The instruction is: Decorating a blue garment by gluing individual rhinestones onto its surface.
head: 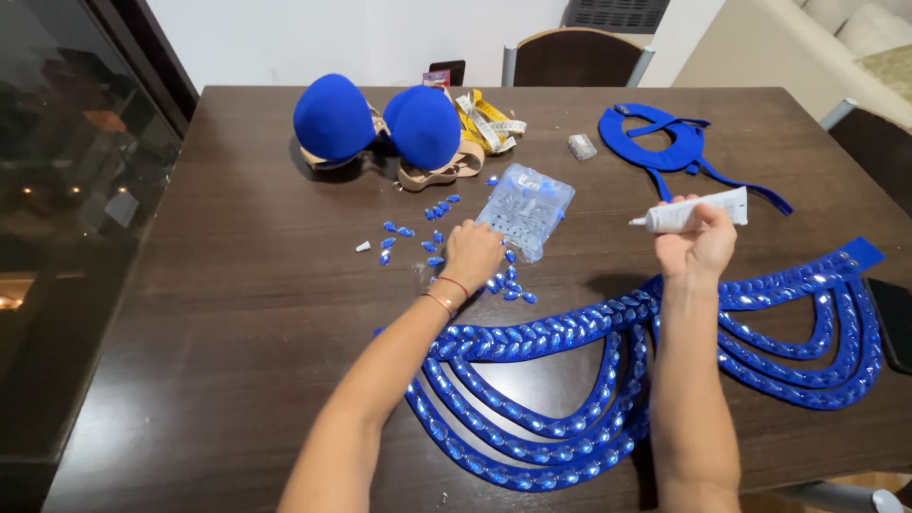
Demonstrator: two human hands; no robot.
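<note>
Head view | right hand (pixel 698 249) grips glue tube (pixel 692 211) | left hand (pixel 471 255) on gems (pixel 508 286)

Dark wood table (pixel 237 313); on it blue bra cups (pixel 377 122), loose gems (pixel 418 233), gem bag (pixel 525 209), draped gem strands (pixel 608 380), tape measure (pixel 486 122)

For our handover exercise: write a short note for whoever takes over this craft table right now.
Left hand: palm down on the loose blue gems beside the clear gem bag.
Right hand: gripping the white glue tube, nozzle pointing left, cap off.
Blue draped piece lies at the near edge of the table.
Done: its strands appear covered in gems.
Left: loose gems not yet glued; blue cups bare.
</note>
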